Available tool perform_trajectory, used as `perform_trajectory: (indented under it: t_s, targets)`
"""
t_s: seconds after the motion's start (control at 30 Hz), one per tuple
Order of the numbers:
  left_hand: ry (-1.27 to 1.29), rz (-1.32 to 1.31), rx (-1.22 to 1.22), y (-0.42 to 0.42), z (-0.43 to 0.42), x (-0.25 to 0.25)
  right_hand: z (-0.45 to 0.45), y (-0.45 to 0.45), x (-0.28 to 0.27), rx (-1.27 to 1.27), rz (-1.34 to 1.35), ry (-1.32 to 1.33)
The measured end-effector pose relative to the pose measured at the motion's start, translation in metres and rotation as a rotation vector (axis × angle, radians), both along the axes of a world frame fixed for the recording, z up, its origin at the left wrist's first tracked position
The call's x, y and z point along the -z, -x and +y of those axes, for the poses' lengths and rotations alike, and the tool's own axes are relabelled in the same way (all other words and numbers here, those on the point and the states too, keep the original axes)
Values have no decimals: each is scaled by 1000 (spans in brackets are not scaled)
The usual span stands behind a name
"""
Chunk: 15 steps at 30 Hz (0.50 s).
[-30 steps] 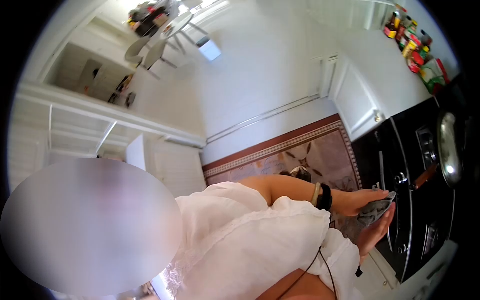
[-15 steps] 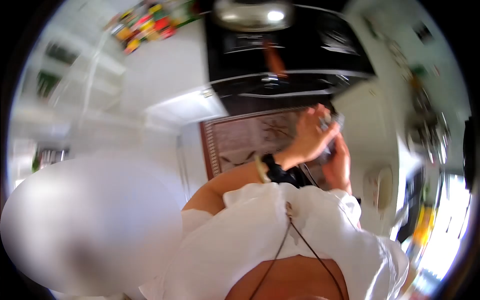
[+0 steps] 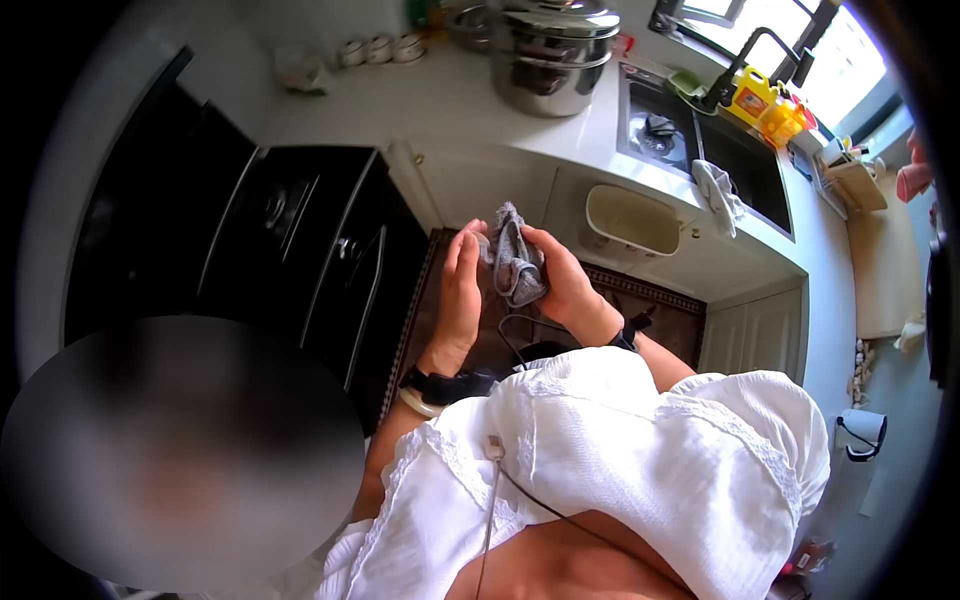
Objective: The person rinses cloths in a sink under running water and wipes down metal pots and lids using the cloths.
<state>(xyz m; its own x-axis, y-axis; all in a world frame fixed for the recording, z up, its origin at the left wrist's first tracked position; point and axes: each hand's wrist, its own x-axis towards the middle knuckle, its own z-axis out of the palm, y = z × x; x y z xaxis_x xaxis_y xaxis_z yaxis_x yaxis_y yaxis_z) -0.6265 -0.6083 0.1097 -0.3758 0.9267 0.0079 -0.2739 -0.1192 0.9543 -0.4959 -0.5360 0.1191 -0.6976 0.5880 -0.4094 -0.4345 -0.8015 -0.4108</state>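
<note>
In front of my body, above the floor mat, a crumpled grey cloth (image 3: 517,268) hangs between my two hands. My right hand (image 3: 572,287) is closed around its right side, with the thumb along the top. On the other side, my left hand (image 3: 458,300) is raised with its fingers nearly straight, and a small edge of the cloth shows at the fingertips. That grip looks light and is partly hidden. Both wrists wear black bands, and a thin cable runs below the cloth.
A cream bin (image 3: 632,222) hangs on the cabinet front beyond my right hand. Above it are a sink (image 3: 655,130), a draped white cloth (image 3: 716,190) and a black faucet (image 3: 745,75). A large steel pot (image 3: 550,65) stands on the counter. The black stove (image 3: 280,215) is at left.
The view has turned right, from facing the stove to facing the counter corner and sink. My hands have moved apart, and the grey cloth now shows clearly between them.
</note>
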Motion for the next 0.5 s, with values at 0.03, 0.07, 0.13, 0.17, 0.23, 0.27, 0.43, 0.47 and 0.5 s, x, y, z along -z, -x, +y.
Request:
perform_trajectory:
  t_s: [0.03, 0.07, 0.13, 0.17, 0.23, 0.27, 0.43, 0.47, 0.5]
  targets:
    - [16, 9, 4, 3, 17, -3, 17, -3, 5, 37, 1, -2]
    - [36, 30, 8, 2, 41, -7, 41, -10, 9, 73, 14, 1]
    - [60, 45, 11, 3, 82, -8, 78, -22, 13, 176, -33, -27]
    - [69, 71, 31, 4, 99, -10, 95, -29, 13, 217, -72, -14]
    - [71, 125, 65, 14, 135, -21, 123, -37, 21, 319, -46, -91]
    - [60, 200, 82, 26, 147, -26, 132, -38, 31, 338, -63, -114]
    - [-120, 662, 72, 79, 253, -32, 189, -42, 61, 488, -33, -27]
    - [-150, 786, 88, 95, 278, -31, 201, -40, 79, 558, -25, -19]
    - [-155, 767, 91, 106, 294, -33, 204, -39, 82, 604, -66, -31]
